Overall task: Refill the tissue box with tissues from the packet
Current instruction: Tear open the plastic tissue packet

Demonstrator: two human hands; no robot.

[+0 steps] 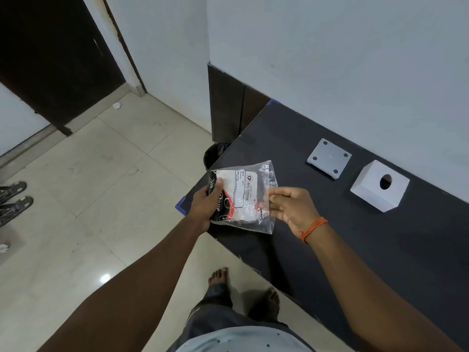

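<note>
I hold a clear plastic tissue packet (pixel 245 196) with a white label and red-black print above the table's left corner. My left hand (pixel 206 201) grips its left end from below, thumb on top. My right hand (pixel 291 205) pinches the packet's right edge between thumb and fingers. The white cube-shaped tissue box cover (pixel 379 190), with a round hole on top, stands on the black table (pixel 355 237) to the right of my hands. Its flat white base plate (pixel 329 158), with four dark dots, lies separately behind and left of the cover.
The table runs along a white wall. A black bin (pixel 214 154) stands on the tiled floor just past the table's left corner. Sandals (pixel 14 199) lie at the far left, with crumpled paper bits on the floor. My bare feet are below the table edge.
</note>
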